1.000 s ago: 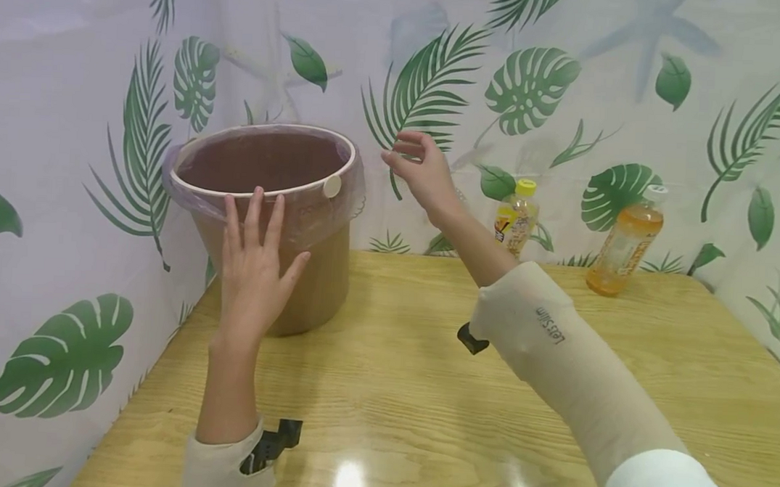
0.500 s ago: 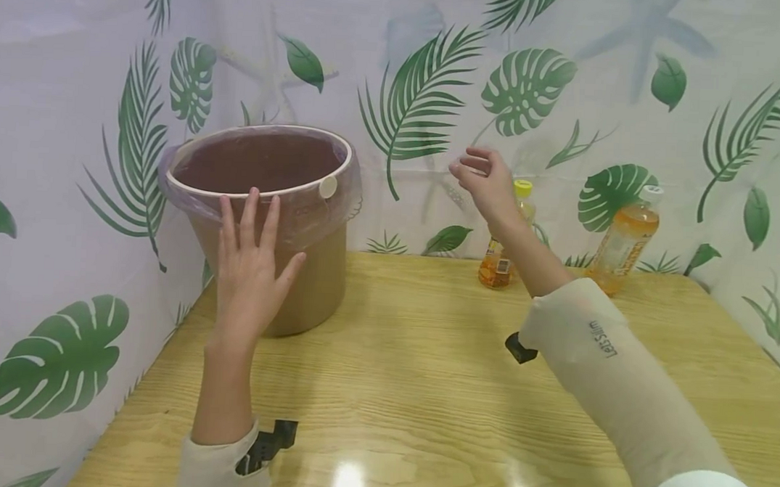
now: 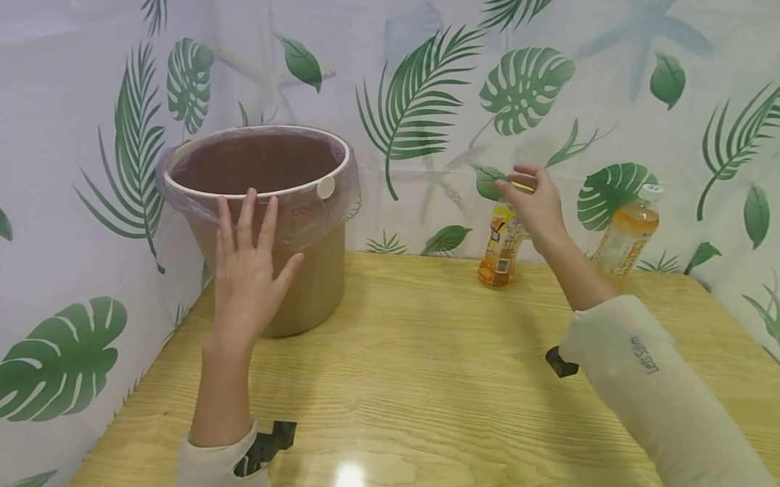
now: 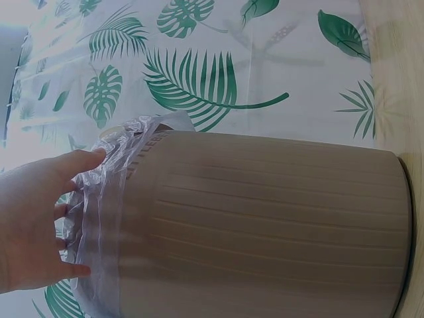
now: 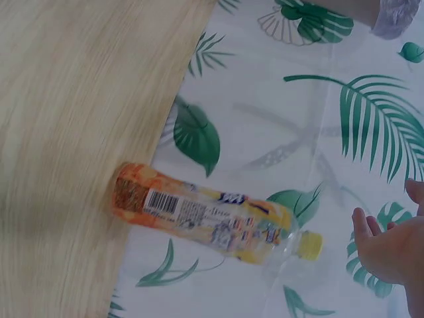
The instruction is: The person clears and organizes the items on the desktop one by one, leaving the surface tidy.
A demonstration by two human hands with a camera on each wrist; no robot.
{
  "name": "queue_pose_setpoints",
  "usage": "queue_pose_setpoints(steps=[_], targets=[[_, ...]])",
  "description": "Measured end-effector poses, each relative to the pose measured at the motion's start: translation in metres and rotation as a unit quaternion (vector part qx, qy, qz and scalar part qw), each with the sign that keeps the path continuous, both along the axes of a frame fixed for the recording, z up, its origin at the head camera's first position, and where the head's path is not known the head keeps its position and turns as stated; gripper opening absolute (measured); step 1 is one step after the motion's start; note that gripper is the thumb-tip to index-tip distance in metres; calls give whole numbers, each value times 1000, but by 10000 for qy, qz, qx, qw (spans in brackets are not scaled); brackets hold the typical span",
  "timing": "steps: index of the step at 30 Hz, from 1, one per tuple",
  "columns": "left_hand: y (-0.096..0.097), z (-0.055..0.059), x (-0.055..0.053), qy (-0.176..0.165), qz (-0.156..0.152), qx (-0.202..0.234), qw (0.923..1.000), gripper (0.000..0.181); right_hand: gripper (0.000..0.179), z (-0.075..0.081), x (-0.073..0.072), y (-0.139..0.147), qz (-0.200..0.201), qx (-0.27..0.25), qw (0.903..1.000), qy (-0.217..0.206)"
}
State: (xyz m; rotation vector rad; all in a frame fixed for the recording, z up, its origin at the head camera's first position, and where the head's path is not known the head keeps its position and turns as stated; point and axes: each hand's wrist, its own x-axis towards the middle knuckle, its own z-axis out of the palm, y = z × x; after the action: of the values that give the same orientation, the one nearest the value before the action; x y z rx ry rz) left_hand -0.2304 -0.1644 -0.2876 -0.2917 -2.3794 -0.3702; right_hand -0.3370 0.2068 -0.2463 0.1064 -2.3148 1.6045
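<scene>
A brown trash bin (image 3: 313, 284) with a cream rim stands at the left of the table, lined with a thin purple plastic bag (image 3: 299, 225) folded over its edge. My left hand (image 3: 244, 288) rests against its near side, fingers spread and fingertips at the rim; in the left wrist view the fingers (image 4: 76, 270) lie on the bag. My right hand (image 3: 537, 206) is beside the top of a yellow-capped bottle (image 3: 496, 266), fingers loosely bent and holding nothing. The right wrist view shows a gap between the hand (image 5: 391, 245) and the yellow cap (image 5: 310, 245).
A second bottle (image 3: 628, 236), white-capped with orange liquid, stands farther right near the back edge. The wooden table (image 3: 390, 389) meets a leaf-printed sheet (image 3: 423, 78) behind and at the left.
My right hand has moved right and slightly down, from beside the bin to the yellow-capped bottle. The left hand has stayed at the bin's rim.
</scene>
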Motion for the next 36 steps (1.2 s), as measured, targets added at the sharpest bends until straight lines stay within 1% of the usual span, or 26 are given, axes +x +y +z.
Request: queue_pose_setpoints(steps=[3, 10, 18, 21, 25, 27, 32, 36], targets=[[-1, 0, 0, -11, 25, 5, 10000, 77, 62, -5, -1, 9, -82, 68, 9999, -16], [-4, -1, 1, -10, 37, -9, 10000, 77, 59, -18, -7, 24, -369, 270, 9989, 33], [-4, -1, 1, 48, 29, -84, 9999, 78, 67, -37, -16, 35, -581, 497, 9965, -349], [-4, -1, 1, 19, 41, -99, 9999, 78, 72, -44, -21, 39, -596, 748, 9940, -525], [-4, -1, 0, 12, 41, -105, 9999, 78, 79, -52, -28, 41, -479, 1063, 9908, -694], [-4, -1, 0, 23, 26, -108, 9999, 78, 81, -55, -32, 41, -457, 1112, 9900, -737], [-3, 0, -2, 20, 23, -97, 9999, 78, 86, -60, -40, 38, -536, 1054, 9897, -804], [-3, 0, -2, 6, 37, -100, 9999, 78, 87, -65, -44, 35, -660, 1213, 9872, -797]])
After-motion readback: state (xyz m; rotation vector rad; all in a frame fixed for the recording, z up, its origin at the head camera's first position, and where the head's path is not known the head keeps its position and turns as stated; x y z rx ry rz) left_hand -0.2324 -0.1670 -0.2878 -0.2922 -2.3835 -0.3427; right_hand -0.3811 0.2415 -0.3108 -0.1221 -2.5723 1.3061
